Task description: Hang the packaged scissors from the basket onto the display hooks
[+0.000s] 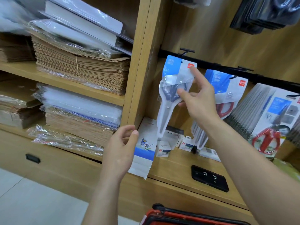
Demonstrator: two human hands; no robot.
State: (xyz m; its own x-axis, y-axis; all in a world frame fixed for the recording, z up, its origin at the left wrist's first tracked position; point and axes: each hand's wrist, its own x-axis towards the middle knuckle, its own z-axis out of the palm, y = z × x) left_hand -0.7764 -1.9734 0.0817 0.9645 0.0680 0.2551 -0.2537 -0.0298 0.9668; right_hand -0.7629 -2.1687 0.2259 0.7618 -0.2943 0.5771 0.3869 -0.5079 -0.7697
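Right hand (197, 99) pinches the packaged scissors (174, 88), the blue-handled pair in a clear blister on a blue/white card. Thumb is on the front over the handles, index finger lies straight up against the card top by the red logo, other fingers sit behind. The pack is held up at the wall display, its card top just under the T-tip of a black hook (186, 51) on the black rail (211, 64); can't tell if the hang hole is on the hook. Left hand (121, 148) is lower, fingers loosely curled and holding nothing, in front of a white/blue paper bag (146, 143) leaning at the wooden upright. Red-handled packs (225, 90) hang on the hook just to the right. Black phone (209, 178) and small white boxes (164, 148) sit on the shelf (178, 168) below. Red basket (186, 215) is at the bottom edge, contents not visible. Kraft paper stacks (81, 69) fill the left shelving.
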